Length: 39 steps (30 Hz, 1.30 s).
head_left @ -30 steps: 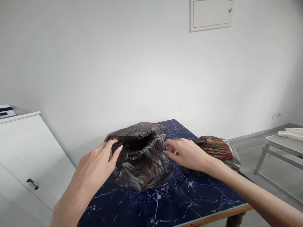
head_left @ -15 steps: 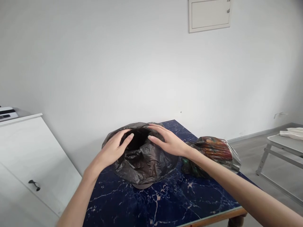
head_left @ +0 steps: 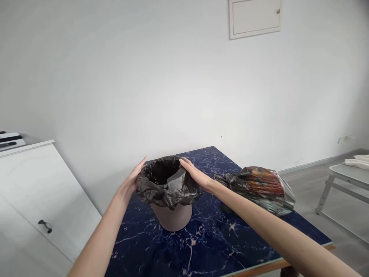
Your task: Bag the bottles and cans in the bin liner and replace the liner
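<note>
A small pinkish bin (head_left: 172, 216) stands on the dark blue marble-patterned table (head_left: 219, 242). A black plastic bag (head_left: 164, 186) lines it, its mouth folded over the rim. My left hand (head_left: 131, 181) lies flat against the bag's left side, fingers stretched out. My right hand (head_left: 196, 175) rests on the bag's right rim, fingers straight and together. Neither hand grips anything.
A filled, crumpled bag with reddish contents (head_left: 259, 188) lies on the table to the right of the bin. A white cabinet (head_left: 31, 196) stands at the left. A low grey table (head_left: 346, 179) is at the far right. The wall is close behind.
The bag, loose and covering the bin a second ago, has been drawn up and folded over the rim, baring the bin's lower wall. Both hands moved from its mouth to its sides.
</note>
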Tool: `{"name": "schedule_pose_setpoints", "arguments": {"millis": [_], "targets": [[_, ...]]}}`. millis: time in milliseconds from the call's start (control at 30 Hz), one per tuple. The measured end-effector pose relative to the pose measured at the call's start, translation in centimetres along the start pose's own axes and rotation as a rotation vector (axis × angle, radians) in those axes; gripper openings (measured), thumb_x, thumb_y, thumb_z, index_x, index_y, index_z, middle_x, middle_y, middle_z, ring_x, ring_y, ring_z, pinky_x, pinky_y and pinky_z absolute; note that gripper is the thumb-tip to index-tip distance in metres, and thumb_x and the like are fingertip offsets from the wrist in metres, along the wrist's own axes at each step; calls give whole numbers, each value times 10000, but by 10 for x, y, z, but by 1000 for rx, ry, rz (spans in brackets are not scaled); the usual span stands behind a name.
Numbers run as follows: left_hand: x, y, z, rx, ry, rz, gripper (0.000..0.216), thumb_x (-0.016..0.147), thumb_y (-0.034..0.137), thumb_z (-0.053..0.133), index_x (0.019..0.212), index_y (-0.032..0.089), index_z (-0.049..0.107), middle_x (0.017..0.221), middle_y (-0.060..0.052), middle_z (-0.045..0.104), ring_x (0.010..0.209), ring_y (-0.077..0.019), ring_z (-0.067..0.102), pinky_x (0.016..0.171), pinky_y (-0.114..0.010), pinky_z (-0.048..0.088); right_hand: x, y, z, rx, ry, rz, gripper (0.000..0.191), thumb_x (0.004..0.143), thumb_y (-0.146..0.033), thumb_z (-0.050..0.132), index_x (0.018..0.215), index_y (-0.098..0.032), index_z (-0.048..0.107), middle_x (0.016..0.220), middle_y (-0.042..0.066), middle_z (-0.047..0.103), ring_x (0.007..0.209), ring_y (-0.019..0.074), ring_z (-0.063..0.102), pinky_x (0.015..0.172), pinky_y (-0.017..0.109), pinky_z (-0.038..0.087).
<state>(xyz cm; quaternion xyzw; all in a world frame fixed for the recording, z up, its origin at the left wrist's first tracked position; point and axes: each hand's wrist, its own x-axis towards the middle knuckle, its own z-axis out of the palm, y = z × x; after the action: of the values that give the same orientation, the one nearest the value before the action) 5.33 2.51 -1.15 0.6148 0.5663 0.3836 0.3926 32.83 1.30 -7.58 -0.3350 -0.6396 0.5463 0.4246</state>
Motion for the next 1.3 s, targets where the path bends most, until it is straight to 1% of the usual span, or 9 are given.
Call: {"name": "schedule_pose_setpoints", "arguments": {"millis": [133,300,467,633,733,833,933,1133,1300], "targets": [[-10,-33,6,-6,164,55,1020,910,940,335,1648,247,456,1490,-139,682,1403,-410,620,1105,-549,567,-16,9,-4,64,-45,-8,1167,928,-857,546,1747,-253,-26,1805,108,178,1660,275,220,1341,502,259],[-30,-74,3,-83,97,78,1229,773,1068,226,1645,232,448,1543,-158,634,1480,-438,536,1161,-556,537,-37,20,-4,-106,-115,-162,1465,777,-711,859,1717,-292,-184,1799,173,161,1622,330,320,1310,539,324],[-42,-104,3,-89,106,86,1305,615,1040,620,1669,313,370,1704,-123,452,1545,-484,427,1183,-570,522,-40,35,9,-172,-74,-219,1584,729,-597,938,1686,-248,-275,1751,229,283,1571,362,412,1270,553,388],[-51,-119,3,101,-91,93,1376,627,909,787,1730,329,205,1764,-141,327,1566,-483,392,1177,-582,524,-37,55,8,-255,-126,-154,1599,711,-529,954,1677,-265,-294,1659,220,459,1484,401,518,1181,592,480],[-53,-131,1,294,-192,73,1396,656,828,842,1747,329,130,1764,-155,316,1586,-491,348,1212,-638,467,-40,58,3,-426,-87,-121,1596,671,-362,968,1697,-243,-248,1746,253,272,1575,444,370,1225,604,428],[-53,-150,1,435,-282,37,1414,637,731,915,1748,348,128,1760,-160,322,1582,-516,337,1215,-674,439,-51,40,1,-611,32,-173,1483,725,-251,884,1705,-245,-230,1803,221,-26,1663,429,86,1301,593,321],[-54,-173,1,480,-314,-3,1448,587,707,948,1745,348,154,1747,-156,351,1592,-518,312,1224,-682,417,-66,7,7,-746,144,-368,1224,889,-258,722,1719,-318,-176,1817,130,-60,1676,387,39,1307,593,327],[-58,-199,-2,412,-175,10,1222,732,738,843,1717,296,271,1753,-152,347,1610,-440,326,1273,-587,393,-73,-29,30,-1011,65,-796,723,1096,-414,520,1723,-257,195,1648,121,497,1619,314,322,1362,586,218],[-65,-204,1,414,-43,72,979,871,720,713,1680,318,334,1705,-121,446,1556,-404,442,1234,-549,462,-47,-21,38,-1168,41,-774,399,1126,-410,501,1443,-204,629,1238,120,752,1165,278,690,1146,482,481]]}}
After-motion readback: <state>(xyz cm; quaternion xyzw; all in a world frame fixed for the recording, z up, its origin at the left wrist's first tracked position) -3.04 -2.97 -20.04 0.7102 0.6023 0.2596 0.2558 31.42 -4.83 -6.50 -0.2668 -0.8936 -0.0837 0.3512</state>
